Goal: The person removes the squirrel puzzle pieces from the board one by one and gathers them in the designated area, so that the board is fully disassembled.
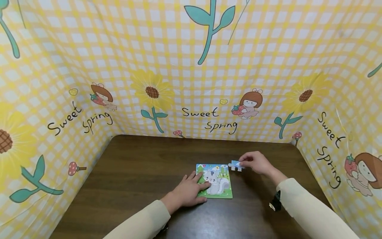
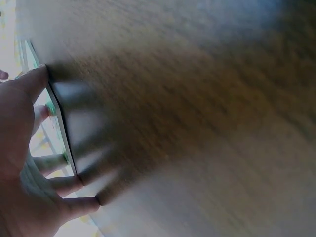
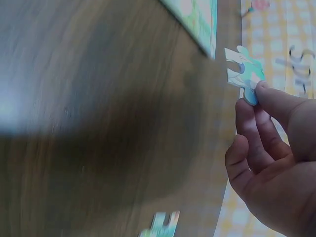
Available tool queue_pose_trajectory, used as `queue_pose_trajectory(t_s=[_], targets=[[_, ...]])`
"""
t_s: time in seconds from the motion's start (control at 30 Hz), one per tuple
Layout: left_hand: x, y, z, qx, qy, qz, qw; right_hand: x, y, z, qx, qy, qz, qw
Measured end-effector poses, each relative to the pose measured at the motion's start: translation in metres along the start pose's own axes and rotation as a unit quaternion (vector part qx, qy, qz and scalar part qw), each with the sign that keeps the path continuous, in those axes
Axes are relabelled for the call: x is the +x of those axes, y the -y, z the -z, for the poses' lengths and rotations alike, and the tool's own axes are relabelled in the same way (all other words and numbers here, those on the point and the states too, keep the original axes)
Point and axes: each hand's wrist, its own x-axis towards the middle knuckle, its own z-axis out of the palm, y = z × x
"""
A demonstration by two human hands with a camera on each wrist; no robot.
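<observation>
A square jigsaw puzzle (image 1: 222, 194), showing a grey animal with a bushy tail among greenery, lies on the wooden table. My left hand (image 1: 188, 191) rests over its left side with fingers spread, some on the picture and others beside it; the left wrist view shows the puzzle's thin edge (image 2: 62, 129) along the fingertips. Just right of the puzzle's upper right corner, my right hand (image 1: 258, 162) pinches a blue puzzle piece (image 1: 235, 165) between thumb and fingers. In the right wrist view that piece (image 3: 251, 74) is raised at the fingertips, its knobs and notch showing.
Another loose puzzle piece (image 3: 160, 225) lies on the table at the bottom of the right wrist view. The dark wooden table (image 1: 143, 156) is bounded at the back and sides by a yellow checked cloth (image 1: 167, 59) with flowers and lettering.
</observation>
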Motion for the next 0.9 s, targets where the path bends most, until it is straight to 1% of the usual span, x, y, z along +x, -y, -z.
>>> queue_pose_trajectory(t_s=[0.13, 0.23, 0.3, 0.47, 0.73, 0.9], targets=[[-0.001, 0.0, 0.0, 0.002, -0.003, 0.002, 1.0, -0.008, -0.019, 0.018, -0.012, -0.004, -0.008, 1.0], [-0.001, 0.0, 0.0, 0.002, -0.001, 0.003, 1.0, -0.014, -0.03, 0.026, -0.019, 0.009, -0.012, 1.0], [-0.001, -0.001, 0.001, 0.0, 0.0, 0.003, 1.0, -0.017, -0.036, 0.029, -0.027, 0.02, -0.022, 0.999], [-0.002, -0.002, 0.001, 0.0, 0.0, 0.004, 1.0, -0.021, -0.044, 0.03, -0.054, 0.028, -0.041, 0.997], [-0.002, -0.001, 0.002, -0.003, 0.0, 0.005, 1.0, -0.016, -0.054, 0.028, -0.112, 0.027, -0.023, 0.993], [-0.004, -0.001, 0.001, -0.006, -0.001, 0.003, 1.0, -0.014, -0.053, 0.024, -0.146, 0.024, -0.013, 0.989]])
